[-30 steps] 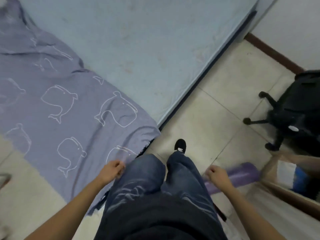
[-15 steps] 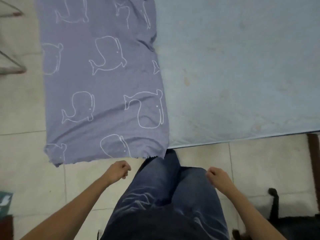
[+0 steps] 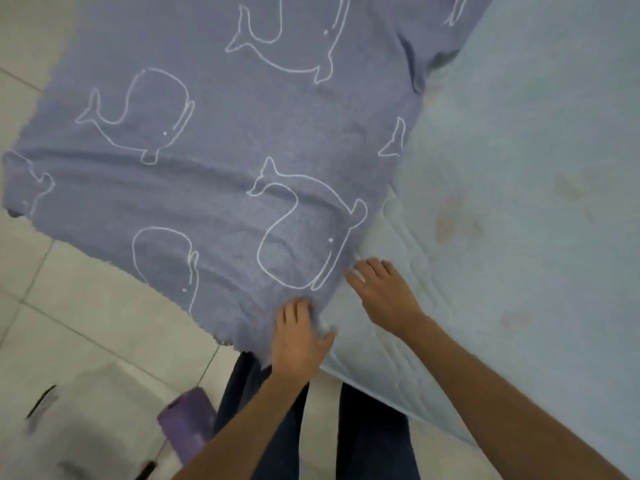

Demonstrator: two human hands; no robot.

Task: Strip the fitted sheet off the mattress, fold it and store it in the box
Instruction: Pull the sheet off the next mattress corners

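Fingertips [image 3: 302, 306] of the left hand [image 3: 298, 337] rest on the near right corner of the fitted sheet [image 3: 225, 188], with the thumb splayed toward the mattress [image 3: 519, 150]. Whether the fingers pinch fabric cannot be determined. The right hand [image 3: 384, 296] lies flat and released on the bare mattress, fingers spread, tips touching the sheet's right edge.

The sheet covers the left part of the mattress and overhangs toward the floor [image 3: 86, 306] at near left. The right part of the mattress is uncovered.

Step in hand, as judged: stripping is largely done, and the corner is being gathered for removal or the first fold. The next move calls for a firm grasp on the corner and edge, then a lift that frees the fabric.

The sheet's far end is cut off by the frame, so any remaining attachment is unknown. No box is identifiable. A blurred pale object [image 3: 79, 420] at near left, beside a purple roll [image 3: 187, 427], cannot be made out.
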